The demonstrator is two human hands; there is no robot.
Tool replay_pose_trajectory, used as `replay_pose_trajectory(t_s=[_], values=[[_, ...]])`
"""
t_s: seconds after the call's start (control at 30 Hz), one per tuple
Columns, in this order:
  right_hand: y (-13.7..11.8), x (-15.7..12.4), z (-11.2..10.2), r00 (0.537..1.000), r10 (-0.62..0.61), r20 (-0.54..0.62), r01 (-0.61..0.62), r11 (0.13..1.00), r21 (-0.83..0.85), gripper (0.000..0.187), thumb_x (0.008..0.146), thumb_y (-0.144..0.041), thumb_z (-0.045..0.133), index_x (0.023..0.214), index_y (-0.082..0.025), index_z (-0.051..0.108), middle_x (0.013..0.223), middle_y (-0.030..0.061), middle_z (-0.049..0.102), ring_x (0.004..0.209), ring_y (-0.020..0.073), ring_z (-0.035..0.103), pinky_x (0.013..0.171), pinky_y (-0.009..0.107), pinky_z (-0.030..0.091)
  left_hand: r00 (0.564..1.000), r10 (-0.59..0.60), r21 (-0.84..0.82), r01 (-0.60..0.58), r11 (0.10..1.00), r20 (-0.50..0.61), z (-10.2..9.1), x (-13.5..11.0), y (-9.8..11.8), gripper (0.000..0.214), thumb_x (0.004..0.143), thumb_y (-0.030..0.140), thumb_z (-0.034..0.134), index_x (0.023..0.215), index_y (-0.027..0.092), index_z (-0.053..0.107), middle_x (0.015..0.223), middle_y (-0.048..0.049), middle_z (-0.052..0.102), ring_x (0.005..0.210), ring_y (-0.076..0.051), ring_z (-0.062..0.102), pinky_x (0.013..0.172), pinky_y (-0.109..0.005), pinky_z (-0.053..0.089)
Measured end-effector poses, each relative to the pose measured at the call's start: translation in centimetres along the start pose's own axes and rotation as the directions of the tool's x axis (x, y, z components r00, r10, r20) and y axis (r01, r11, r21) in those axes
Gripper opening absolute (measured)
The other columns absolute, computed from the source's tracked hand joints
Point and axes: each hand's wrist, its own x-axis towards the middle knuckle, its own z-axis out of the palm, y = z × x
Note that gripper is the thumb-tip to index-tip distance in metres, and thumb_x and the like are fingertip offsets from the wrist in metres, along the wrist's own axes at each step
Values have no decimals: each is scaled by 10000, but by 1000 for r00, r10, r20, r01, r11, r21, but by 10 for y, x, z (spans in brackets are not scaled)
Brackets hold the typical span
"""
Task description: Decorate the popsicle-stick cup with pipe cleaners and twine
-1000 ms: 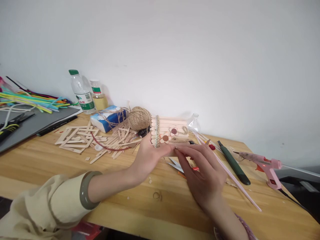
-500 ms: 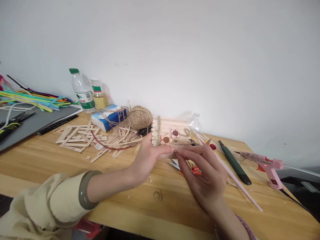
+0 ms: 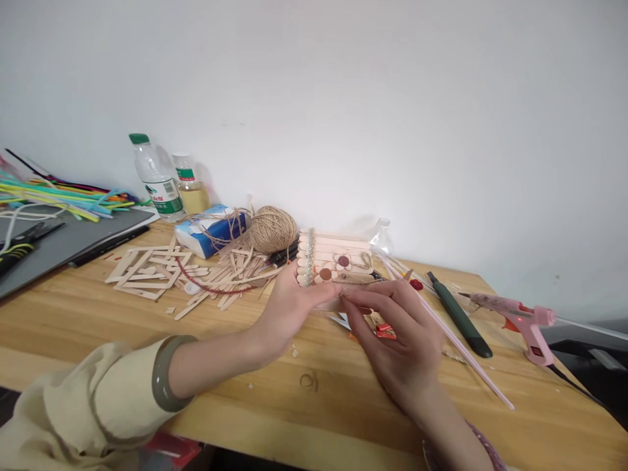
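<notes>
A panel of glued popsicle sticks (image 3: 338, 252), trimmed with a bead strip, small flowers and a twine bow, stands tilted above the wooden table (image 3: 147, 327). My left hand (image 3: 290, 307) grips its lower left edge from beneath. My right hand (image 3: 400, 337) pinches at the panel's bottom edge with thumb and forefinger; what the fingertips hold is too small to make out. Scissors (image 3: 343, 320) and a small red piece (image 3: 385, 331) lie under the hands.
A twine ball (image 3: 273, 229), a tissue pack (image 3: 210, 230), loose sticks and stick frames (image 3: 147, 269) lie left of the panel. Two bottles (image 3: 156, 178) stand by the wall. Coloured straws (image 3: 59, 194) and a grey mat (image 3: 63, 239) are far left. A pink glue gun (image 3: 524, 324), green knife (image 3: 458, 314) and glue sticks (image 3: 461, 353) lie right.
The hands and panel stay nearly where they were. My right fingers have curled closer to the panel's bottom edge. The view has shifted slightly.
</notes>
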Motion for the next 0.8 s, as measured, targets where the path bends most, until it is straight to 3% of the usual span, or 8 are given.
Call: replay_pose_trajectory(t_s=[0.53,0.7,0.8], values=[[-5,-2,1,975,221,15,-221,975,-22,81,804,-149,591,767,-214,623,759,18,602,718,155,544,600,304,448,995,95,-59,-94,994,9,2,-2,-5,275,671,174,713,927,174,613,851,8,708,822,-157,651,760,-265,502],[-3,-2,2,978,208,-10,-208,977,-37,90,790,-130,590,741,-205,595,738,15,582,698,149,543,583,291,440,992,127,-66,-126,990,10,4,-3,-7,255,698,181,696,942,177,623,899,3,715,844,-156,657,786,-266,503],[0,-3,3,992,87,-86,-102,978,-183,92,775,-114,595,768,-206,581,724,19,569,673,151,533,578,296,443,990,141,-50,-141,989,-8,4,-3,-9,253,696,190,702,938,173,631,896,-2,717,840,-165,659,781,-269,505]])
